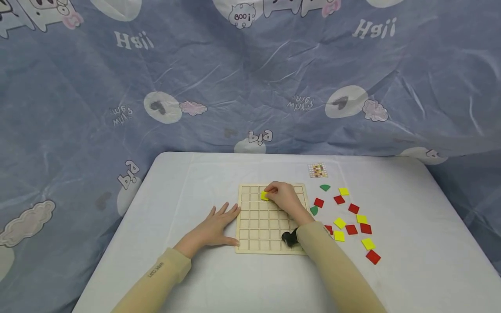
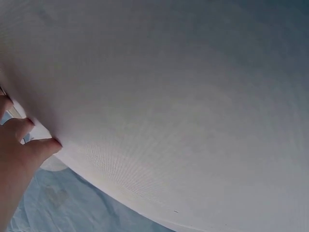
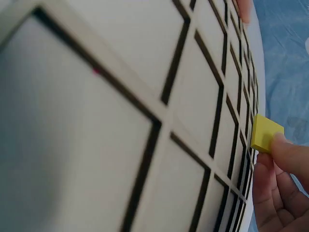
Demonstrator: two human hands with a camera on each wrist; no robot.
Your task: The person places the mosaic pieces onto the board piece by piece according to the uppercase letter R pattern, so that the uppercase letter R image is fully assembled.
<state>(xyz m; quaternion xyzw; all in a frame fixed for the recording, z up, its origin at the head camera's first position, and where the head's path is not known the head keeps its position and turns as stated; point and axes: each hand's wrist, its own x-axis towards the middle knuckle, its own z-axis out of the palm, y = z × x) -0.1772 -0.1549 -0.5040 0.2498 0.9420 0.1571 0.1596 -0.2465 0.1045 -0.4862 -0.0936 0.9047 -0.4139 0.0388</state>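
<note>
Yellow tile (image 3: 263, 132) sits pinched in the right hand (image 1: 285, 197).

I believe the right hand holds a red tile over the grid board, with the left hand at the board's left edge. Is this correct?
The tile is yellow, not red, as the right wrist view shows. The right hand holds it over the grid board, with the left hand at the board's left edge.

Even light fills the head view; the right wrist view blurs the board (image 3: 164, 116) up close.
</note>
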